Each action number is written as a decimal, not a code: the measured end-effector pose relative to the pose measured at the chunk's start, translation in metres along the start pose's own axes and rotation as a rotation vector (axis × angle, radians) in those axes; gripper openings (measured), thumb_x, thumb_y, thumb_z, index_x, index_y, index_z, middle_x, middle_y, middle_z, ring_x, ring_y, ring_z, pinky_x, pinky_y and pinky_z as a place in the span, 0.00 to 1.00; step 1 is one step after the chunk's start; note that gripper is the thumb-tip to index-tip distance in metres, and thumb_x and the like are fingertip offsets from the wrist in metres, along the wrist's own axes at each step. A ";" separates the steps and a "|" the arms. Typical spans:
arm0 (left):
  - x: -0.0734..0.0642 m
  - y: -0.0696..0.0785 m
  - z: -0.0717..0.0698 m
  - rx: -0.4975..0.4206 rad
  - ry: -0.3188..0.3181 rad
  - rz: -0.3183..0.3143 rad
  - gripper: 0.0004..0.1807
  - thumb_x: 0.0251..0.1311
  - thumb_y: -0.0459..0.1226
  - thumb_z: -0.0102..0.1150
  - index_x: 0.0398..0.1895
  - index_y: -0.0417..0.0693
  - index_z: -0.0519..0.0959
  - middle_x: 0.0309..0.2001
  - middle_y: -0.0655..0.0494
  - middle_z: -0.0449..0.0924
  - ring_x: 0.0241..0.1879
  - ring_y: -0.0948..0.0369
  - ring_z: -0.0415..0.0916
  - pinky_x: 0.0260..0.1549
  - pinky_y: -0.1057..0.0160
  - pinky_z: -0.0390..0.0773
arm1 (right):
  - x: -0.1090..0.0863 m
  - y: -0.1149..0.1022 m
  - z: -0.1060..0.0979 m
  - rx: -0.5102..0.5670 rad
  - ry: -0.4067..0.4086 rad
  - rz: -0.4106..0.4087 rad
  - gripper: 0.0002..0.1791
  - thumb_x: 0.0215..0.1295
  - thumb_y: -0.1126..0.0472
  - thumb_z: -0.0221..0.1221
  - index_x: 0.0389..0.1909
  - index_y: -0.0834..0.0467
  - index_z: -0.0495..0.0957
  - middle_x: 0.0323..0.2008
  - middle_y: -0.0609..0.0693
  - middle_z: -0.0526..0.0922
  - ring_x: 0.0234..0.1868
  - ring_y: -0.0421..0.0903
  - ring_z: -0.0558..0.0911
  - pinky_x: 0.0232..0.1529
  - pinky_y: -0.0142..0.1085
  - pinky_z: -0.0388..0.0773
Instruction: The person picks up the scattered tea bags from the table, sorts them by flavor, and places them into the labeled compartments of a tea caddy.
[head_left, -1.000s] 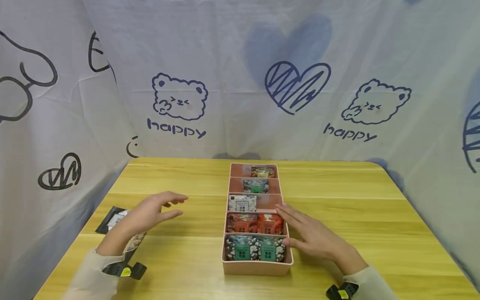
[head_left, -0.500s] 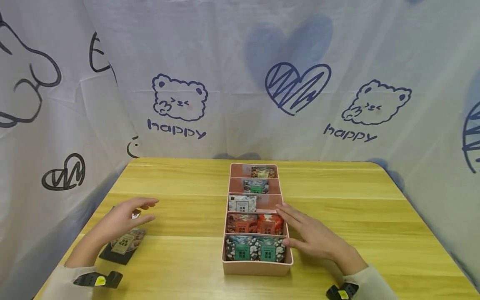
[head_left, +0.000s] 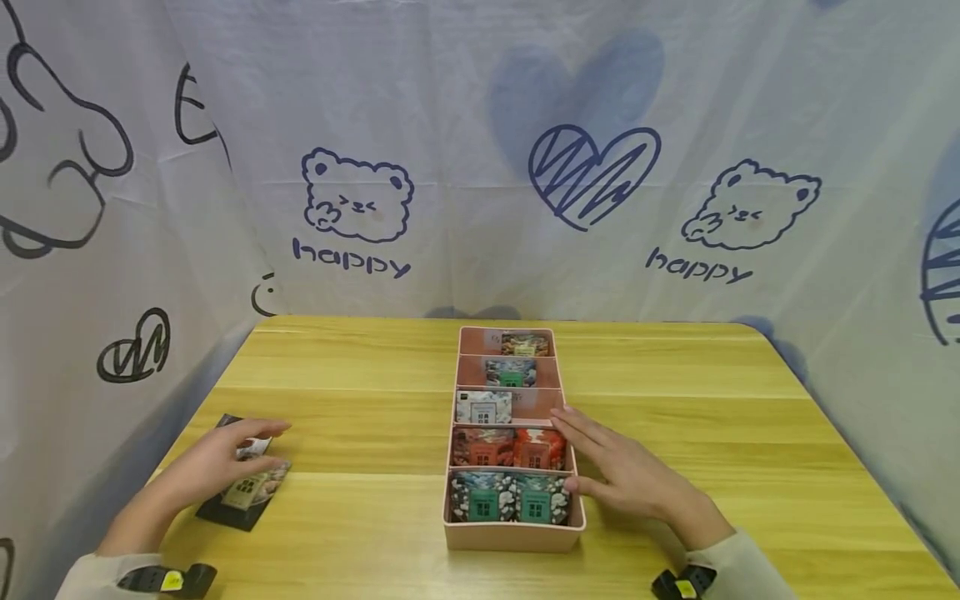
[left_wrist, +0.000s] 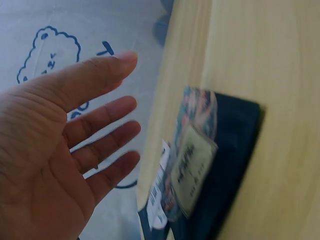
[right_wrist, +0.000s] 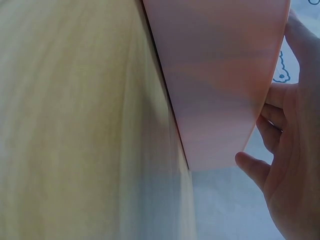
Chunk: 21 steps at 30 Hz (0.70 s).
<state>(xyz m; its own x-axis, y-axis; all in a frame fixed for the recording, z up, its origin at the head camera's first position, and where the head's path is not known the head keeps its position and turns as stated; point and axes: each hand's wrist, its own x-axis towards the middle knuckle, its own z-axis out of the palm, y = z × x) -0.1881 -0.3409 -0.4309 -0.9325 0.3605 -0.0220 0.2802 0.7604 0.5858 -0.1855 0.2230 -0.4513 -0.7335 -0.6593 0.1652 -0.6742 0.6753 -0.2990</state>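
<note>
A long pink divided box (head_left: 514, 537) stands on the table with tea sachets in its compartments. Two green sachets (head_left: 483, 498) fill the nearest one, two red sachets (head_left: 483, 450) the one behind. Farther back come a white sachet (head_left: 480, 408), a blue-green one (head_left: 512, 373) and a brown one (head_left: 527, 343). My right hand (head_left: 637, 471) rests its extended fingertips on the box's right rim. At the left, my left hand (head_left: 206, 467) hovers over two black-backed sachets, fingers spread and holding nothing. One has a beige label (left_wrist: 192, 170); the white-labelled one (left_wrist: 160, 195) is partly hidden.
A yellow wood-grain table (head_left: 360, 500) carries everything. Behind it and at both sides hangs a white cloth (head_left: 465, 167) printed with bears and hearts. Wrist cameras (head_left: 168, 579) are strapped over both sleeves.
My left hand has moved left and toward me, away from the box, to above the black sachets, which now show more. The right hand and the box have stayed in place.
</note>
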 end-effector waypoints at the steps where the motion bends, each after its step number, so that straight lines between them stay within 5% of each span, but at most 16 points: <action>1: -0.001 -0.002 0.000 -0.014 -0.005 -0.003 0.34 0.61 0.51 0.64 0.65 0.40 0.72 0.59 0.42 0.75 0.57 0.42 0.72 0.53 0.41 0.73 | 0.000 0.000 0.000 0.000 0.000 0.001 0.44 0.68 0.39 0.55 0.78 0.51 0.50 0.77 0.47 0.48 0.74 0.52 0.56 0.64 0.55 0.65; 15: -0.007 -0.025 -0.002 -0.041 -0.101 0.053 0.30 0.57 0.47 0.68 0.59 0.40 0.77 0.59 0.39 0.74 0.55 0.42 0.73 0.44 0.59 0.79 | 0.000 -0.001 -0.001 0.008 -0.002 0.001 0.43 0.68 0.40 0.55 0.78 0.51 0.50 0.77 0.48 0.49 0.74 0.52 0.56 0.64 0.55 0.66; 21: -0.007 -0.029 -0.001 -0.028 -0.126 0.029 0.34 0.53 0.49 0.71 0.61 0.41 0.76 0.59 0.39 0.74 0.54 0.44 0.73 0.41 0.63 0.77 | 0.001 0.000 0.000 0.008 0.002 -0.009 0.44 0.68 0.40 0.56 0.78 0.51 0.50 0.77 0.48 0.49 0.74 0.52 0.56 0.65 0.54 0.65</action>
<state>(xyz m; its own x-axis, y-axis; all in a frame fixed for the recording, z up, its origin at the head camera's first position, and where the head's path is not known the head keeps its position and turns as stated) -0.1901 -0.3656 -0.4472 -0.8877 0.4483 -0.1050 0.2985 0.7340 0.6100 -0.1859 0.2227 -0.4509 -0.7273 -0.6651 0.1696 -0.6804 0.6663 -0.3051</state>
